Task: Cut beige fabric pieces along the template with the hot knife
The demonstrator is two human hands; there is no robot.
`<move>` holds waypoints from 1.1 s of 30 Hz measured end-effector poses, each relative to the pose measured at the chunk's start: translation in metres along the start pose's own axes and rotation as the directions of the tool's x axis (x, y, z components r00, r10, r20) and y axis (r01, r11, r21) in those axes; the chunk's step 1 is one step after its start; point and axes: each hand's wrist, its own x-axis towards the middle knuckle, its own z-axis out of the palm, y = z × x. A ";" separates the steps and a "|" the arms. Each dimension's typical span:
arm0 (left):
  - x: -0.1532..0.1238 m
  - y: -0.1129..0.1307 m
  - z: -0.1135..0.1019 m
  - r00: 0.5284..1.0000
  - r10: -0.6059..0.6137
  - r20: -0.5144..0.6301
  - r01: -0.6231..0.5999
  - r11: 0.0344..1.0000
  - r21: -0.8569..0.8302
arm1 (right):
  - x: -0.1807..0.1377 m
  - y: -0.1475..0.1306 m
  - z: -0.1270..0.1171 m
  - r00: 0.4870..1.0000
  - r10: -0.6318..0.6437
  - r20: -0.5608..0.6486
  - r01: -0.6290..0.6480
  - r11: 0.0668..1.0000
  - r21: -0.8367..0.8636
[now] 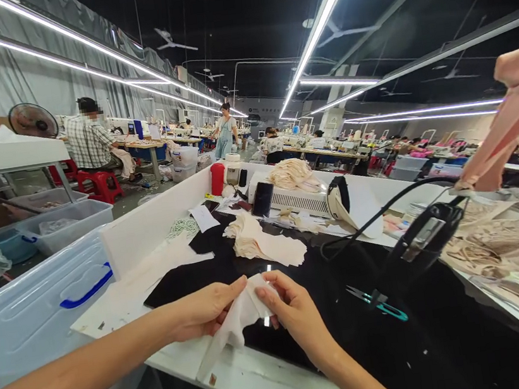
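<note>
Both my hands hold one small piece of pale cream fabric (238, 322) above the near edge of a black work mat (348, 285). My left hand (202, 309) pinches its left side with the fingers closed. My right hand (294, 311) pinches the right side, thumb on top. A loose pile of the same cream pieces (261, 242) lies further back on the mat. Green thread snips (379, 305) rest on the mat to the right of my right hand.
A clear plastic bin lid with a blue handle (39, 306) sits at my left. A black desk lamp (425, 236) and cable stand at the right, beside heaped beige garments (509, 244). A white machine (298, 199), phone and red cup (218, 178) lie behind. Other workers sit at far tables.
</note>
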 end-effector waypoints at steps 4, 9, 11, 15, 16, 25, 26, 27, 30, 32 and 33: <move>0.005 0.000 0.000 0.992 0.073 -0.101 -0.090 0.981 -0.170 | -0.004 0.002 -0.001 0.999 0.043 -0.009 -0.043 0.998 0.036; 0.013 0.000 -0.003 0.958 0.185 -0.221 -0.215 0.969 -0.124 | -0.010 0.008 0.001 0.978 0.196 0.066 -0.206 0.946 0.251; 0.014 0.000 -0.005 0.940 0.236 -0.248 -0.243 0.970 0.004 | -0.012 0.009 0.004 0.960 0.236 0.151 -0.273 0.909 0.315; 0.013 0.001 -0.008 0.904 0.330 -0.272 -0.260 0.930 0.261 | -0.017 0.008 0.009 0.918 0.287 0.273 -0.361 0.890 0.277; 0.014 0.001 -0.009 0.899 0.344 -0.271 -0.260 0.917 0.303 | -0.018 0.008 0.010 0.912 0.301 0.280 -0.372 0.894 0.251; 0.016 -0.007 -0.015 0.900 0.335 -0.277 -0.214 0.896 0.389 | -0.021 0.009 0.013 0.883 0.331 0.333 -0.386 0.915 0.116; 0.017 -0.007 -0.016 0.903 0.330 -0.274 -0.208 0.895 0.394 | -0.021 0.009 0.013 0.883 0.330 0.333 -0.379 0.921 0.092; 0.018 -0.005 -0.017 0.901 0.341 -0.268 -0.210 0.883 0.419 | -0.020 0.010 0.013 0.886 0.330 0.326 -0.368 0.928 0.060; 0.019 0.007 -0.022 0.859 0.467 -0.211 -0.270 0.763 0.587 | -0.013 0.013 0.008 0.912 0.314 0.265 -0.305 0.949 -0.076; 0.017 0.020 -0.023 0.801 0.579 -0.155 -0.324 0.636 0.700 | -0.005 0.016 0.001 0.958 0.211 0.195 -0.169 0.963 -0.210; 0.015 0.026 -0.023 0.768 0.630 -0.119 -0.341 0.558 0.757 | 0.000 0.017 -0.004 0.978 0.132 0.158 -0.084 0.957 -0.277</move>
